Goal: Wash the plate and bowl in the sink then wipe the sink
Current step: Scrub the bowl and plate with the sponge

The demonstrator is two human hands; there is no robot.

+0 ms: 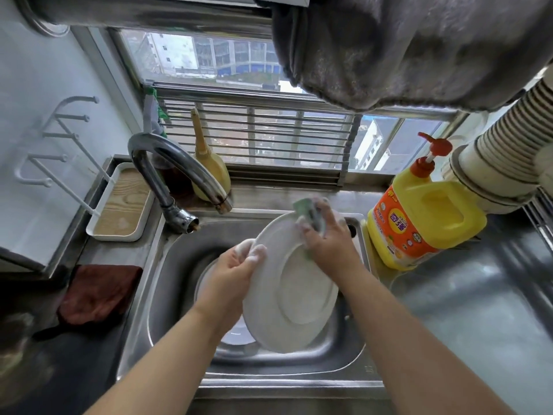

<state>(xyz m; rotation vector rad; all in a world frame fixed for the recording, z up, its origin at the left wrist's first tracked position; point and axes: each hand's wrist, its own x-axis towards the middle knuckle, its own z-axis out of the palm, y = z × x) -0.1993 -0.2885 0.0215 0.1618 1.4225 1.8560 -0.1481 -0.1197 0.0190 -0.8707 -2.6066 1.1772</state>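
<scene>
A white plate stands tilted over the steel sink. My left hand grips its left rim, with foam on the fingers. My right hand holds a green sponge against the plate's upper right rim; it too is foamy. Under the plate and my left hand, a white bowl lies in the basin, mostly hidden.
A curved steel tap arches over the sink's back left. A yellow detergent jug with a red pump stands right of the sink. A brown cloth lies on the left counter, a white tray behind it. The steel draining board spreads right.
</scene>
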